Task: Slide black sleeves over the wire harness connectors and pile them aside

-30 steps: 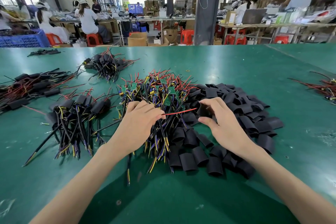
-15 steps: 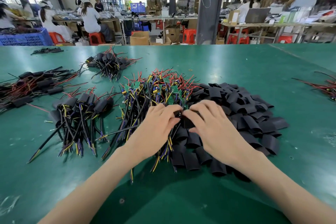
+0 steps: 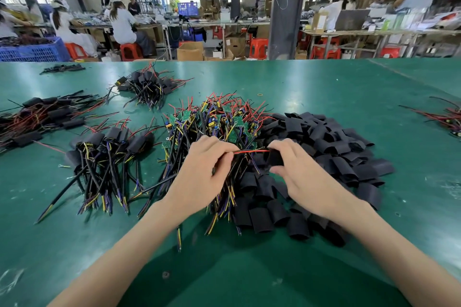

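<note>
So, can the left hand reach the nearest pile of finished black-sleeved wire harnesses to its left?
Probably yes. The left hand, pinching a thin red wire, sits just right of that pile; only low loose wires lie between.

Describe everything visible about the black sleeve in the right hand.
The black sleeve is a short matte tube, soft-looking and partly flattened. The right hand pinches it, thumb below and fingers above, over the heap of loose sleeves. A thin red wire runs level from the left hand to the sleeve's end nearest that hand; whether it has entered cannot be told.
</note>
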`<move>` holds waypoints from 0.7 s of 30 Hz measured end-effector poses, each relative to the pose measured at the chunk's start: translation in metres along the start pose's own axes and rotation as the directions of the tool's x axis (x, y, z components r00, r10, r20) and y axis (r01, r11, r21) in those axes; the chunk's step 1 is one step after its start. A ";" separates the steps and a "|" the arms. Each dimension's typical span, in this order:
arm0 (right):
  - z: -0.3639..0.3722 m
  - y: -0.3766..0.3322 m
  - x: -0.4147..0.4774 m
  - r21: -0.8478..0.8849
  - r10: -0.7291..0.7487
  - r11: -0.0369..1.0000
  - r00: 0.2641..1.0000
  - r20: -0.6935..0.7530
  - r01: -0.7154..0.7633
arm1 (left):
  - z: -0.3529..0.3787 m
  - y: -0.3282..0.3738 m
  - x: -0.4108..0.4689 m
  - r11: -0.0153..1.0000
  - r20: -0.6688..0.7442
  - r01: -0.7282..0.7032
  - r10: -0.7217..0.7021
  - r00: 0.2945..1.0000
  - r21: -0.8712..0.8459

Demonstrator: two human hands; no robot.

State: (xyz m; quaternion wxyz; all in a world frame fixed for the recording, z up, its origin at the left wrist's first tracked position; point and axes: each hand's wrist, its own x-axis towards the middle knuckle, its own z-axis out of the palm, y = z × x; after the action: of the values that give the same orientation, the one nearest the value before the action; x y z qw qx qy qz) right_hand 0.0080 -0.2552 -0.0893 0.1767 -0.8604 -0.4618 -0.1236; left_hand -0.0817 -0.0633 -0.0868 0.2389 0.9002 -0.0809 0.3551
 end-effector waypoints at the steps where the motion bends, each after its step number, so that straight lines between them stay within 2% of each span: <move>1: -0.001 0.004 0.000 0.044 0.040 0.998 0.999 -0.012 -0.039 | -0.001 0.000 0.001 1.000 -0.024 0.006 -0.006 1.000 0.000; 8: -0.002 0.006 0.001 0.317 0.209 0.933 0.974 -0.092 -0.171 | -0.003 -0.003 0.001 0.998 -0.074 -0.065 0.066 0.995 0.009; 11: -0.003 0.004 0.002 0.417 0.265 0.885 0.961 -0.079 -0.209 | -0.003 -0.002 0.001 0.995 -0.093 -0.095 0.095 0.991 0.008; 16: -0.003 0.005 0.002 0.508 0.295 0.829 0.955 -0.042 -0.233 | -0.005 0.000 0.001 0.996 -0.162 -0.086 0.085 0.983 0.005; 21: -0.003 0.008 0.002 0.611 0.290 0.760 0.957 -0.010 -0.224 | -0.005 0.001 0.001 0.997 -0.143 -0.045 0.035 0.989 -0.063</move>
State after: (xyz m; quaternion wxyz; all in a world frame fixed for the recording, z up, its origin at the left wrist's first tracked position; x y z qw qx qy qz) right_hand 0.0157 -0.2589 -0.0876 0.4804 -0.8064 -0.3447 0.0109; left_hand -0.0841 -0.0621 -0.0828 0.2666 0.8625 -0.0935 0.4199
